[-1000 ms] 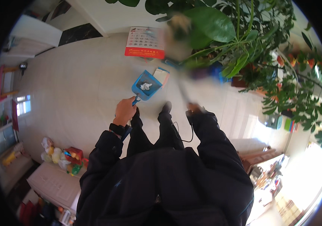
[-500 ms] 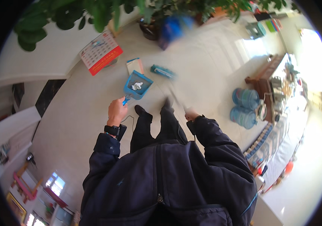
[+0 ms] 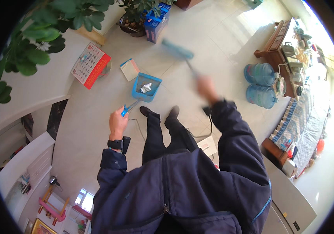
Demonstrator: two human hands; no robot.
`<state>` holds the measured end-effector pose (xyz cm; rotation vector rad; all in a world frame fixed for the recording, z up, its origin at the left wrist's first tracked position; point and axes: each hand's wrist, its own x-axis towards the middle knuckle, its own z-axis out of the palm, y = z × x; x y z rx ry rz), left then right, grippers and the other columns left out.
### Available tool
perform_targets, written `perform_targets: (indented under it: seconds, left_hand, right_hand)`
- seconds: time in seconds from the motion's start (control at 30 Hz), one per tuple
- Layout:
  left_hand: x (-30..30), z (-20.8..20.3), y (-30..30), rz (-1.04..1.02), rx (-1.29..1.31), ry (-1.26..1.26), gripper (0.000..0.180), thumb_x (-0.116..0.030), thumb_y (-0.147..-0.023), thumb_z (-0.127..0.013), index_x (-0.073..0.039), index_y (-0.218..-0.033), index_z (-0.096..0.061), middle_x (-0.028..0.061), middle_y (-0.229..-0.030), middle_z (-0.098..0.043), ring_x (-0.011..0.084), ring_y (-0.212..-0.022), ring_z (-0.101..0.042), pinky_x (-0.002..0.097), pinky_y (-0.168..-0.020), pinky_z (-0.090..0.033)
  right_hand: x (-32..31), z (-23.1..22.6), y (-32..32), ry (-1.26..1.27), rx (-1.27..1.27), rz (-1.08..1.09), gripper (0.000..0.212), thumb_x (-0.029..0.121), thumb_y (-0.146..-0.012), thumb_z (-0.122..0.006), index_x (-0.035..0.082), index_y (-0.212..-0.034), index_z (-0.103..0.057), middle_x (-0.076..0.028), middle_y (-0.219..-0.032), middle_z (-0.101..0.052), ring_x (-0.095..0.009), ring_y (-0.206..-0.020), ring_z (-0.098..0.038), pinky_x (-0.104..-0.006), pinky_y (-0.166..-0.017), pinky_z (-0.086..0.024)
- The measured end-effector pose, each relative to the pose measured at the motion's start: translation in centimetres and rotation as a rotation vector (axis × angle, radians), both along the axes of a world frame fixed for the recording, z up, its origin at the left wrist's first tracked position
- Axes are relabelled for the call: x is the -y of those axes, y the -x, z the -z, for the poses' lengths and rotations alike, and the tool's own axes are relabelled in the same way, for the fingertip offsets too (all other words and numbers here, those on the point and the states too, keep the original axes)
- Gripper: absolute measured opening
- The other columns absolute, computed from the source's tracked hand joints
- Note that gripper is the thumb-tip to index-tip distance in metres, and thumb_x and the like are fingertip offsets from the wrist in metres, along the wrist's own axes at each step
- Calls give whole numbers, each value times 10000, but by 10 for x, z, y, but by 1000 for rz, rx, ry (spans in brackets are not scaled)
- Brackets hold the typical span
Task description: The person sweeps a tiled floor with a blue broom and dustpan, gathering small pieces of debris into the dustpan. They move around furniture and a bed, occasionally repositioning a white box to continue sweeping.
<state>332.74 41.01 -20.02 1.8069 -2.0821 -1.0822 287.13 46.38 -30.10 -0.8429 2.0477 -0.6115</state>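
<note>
Left hand [image 3: 117, 122]: fingers closed around the handle of the blue dustpan [image 3: 155, 85]. Right hand [image 3: 206, 88]: blurred; fingers appear wrapped around the brush [image 3: 178, 49]. Crumpled paper [image 3: 146, 87] already lies inside the dustpan; a flat pad [image 3: 130, 71] lies outside, far left.

blue dustpan [image 3: 148, 96], open side up, handle toward near left, crumpled white paper [image 3: 146, 87] lying inside, teal brush [image 3: 178, 49], motion-blurred, farther and right, head slanting, apart from dustpan
</note>
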Motion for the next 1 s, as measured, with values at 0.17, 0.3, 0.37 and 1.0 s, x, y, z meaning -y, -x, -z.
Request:
perform_targets:
  seconds: [0.17,0.3,0.37,1.0]
  left_hand:
    - [-22,-2,33,-41,29,-35,355,-137,-765,-638,-51,-1109,-637,236,-795,-624,396,-747,-619,424,-636,-492]
    - [-37,-1,48,-55,45,-37,348,-116,-768,-635,-31,-1105,-635,232,-773,-623,381,-720,-624,399,-613,-486]
    - [-42,-2,51,-33,44,-43,348,-114,-768,-635,-28,-1105,-634,231,-772,-623,383,-719,-624,399,-613,-487]
    - [-50,-12,85,628,-12,55,308,-143,-733,-608,-67,-1027,-662,245,-771,-613,423,-762,-597,476,-636,-482]
  right_hand:
    - [124,170,70,-63,-404,-334,324,155,-806,-513,118,-484,-511,-40,-510,-531,-179,-460,-534,-321,-382,-392]
    - [116,229,95,-304,-970,-1216,246,227,-803,-578,112,-586,-555,-9,-493,-507,-169,-508,-538,-339,-435,-401]
    - [61,230,56,-280,-991,-932,175,183,-801,-557,130,-665,-654,-40,-696,-652,-215,-661,-653,-383,-476,-488]
    - [-289,-106,-91,-157,1366,1278,246,256,-966,-414,45,-839,-422,50,-551,-327,-46,-413,-311,-193,-336,-188]
